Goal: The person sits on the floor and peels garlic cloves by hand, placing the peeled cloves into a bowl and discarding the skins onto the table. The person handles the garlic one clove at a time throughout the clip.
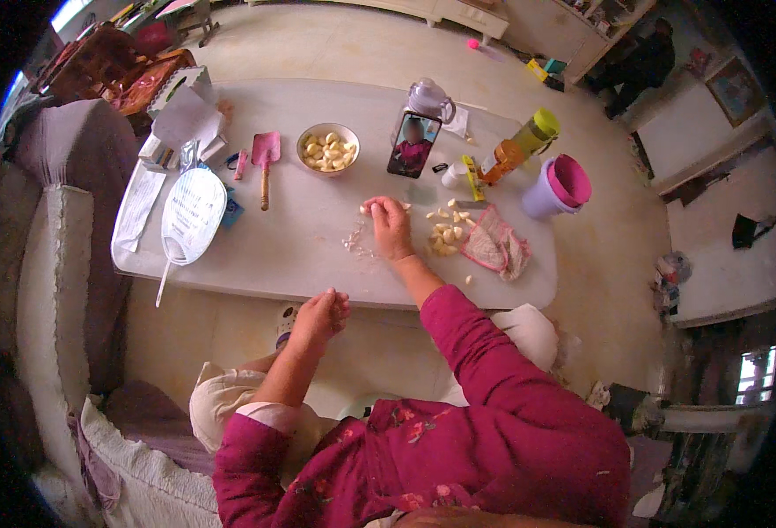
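Observation:
My right hand (391,228) is above the table, its fingertips closed on a pale garlic clove (364,209). Beneath and beside it lie thin scraps of garlic skin (356,243). My left hand (322,311) hovers at the table's near edge with thumb and finger pressed together; whether anything small is between them I cannot tell. A heap of garlic cloves (445,237) lies right of my right hand, beside a crumpled pink-edged cloth (495,244). Beyond my hands stands a bowl (328,149) full of peeled cloves.
A phone (414,144) leans against a lidded jug (429,99). Bottles (501,160) and a lilac container (546,195) stand on the right. On the left lie a pink scoop (266,158), a hand fan (193,212) and papers (138,210). A person (645,63) is far off at upper right.

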The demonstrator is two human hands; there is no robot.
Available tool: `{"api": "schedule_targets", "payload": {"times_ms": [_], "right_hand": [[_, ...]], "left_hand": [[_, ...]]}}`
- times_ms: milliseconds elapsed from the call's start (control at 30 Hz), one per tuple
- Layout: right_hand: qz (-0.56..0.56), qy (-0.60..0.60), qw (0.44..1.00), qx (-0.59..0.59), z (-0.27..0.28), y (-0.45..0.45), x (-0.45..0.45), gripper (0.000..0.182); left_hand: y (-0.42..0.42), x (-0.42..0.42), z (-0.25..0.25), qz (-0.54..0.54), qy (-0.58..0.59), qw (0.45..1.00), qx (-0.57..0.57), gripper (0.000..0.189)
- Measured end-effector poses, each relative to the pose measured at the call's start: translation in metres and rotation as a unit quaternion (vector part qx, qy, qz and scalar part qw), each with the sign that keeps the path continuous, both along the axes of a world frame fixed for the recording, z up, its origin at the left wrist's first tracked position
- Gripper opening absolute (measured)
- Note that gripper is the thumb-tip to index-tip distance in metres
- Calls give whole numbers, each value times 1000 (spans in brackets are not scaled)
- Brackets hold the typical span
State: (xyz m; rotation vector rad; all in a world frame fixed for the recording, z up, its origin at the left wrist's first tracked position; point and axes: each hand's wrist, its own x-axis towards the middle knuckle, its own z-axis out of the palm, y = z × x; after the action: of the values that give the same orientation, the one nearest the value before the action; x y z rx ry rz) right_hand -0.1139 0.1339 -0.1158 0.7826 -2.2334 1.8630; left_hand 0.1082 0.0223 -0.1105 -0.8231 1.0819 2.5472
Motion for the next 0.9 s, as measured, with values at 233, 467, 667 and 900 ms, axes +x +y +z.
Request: {"api": "schedule_targets", "payload": {"times_ms": [233,467,667,900], "right_hand": [[-157,72,982,74,-9,-6,18,13],[57,-154,984,-62,-21,-19,58,15],[53,16,998,27,11,-40,-7,18],[201,160,957,131,3,-48,-11,16]], "left_hand": [[15,11,-31,-10,-46,999,-16,33],[16,-4,-1,-124,-33,991,30,39],[18,-9,-55,-61,-34,985,158,54],[23,-20,-65,-114,-18,971,210,65]]}}
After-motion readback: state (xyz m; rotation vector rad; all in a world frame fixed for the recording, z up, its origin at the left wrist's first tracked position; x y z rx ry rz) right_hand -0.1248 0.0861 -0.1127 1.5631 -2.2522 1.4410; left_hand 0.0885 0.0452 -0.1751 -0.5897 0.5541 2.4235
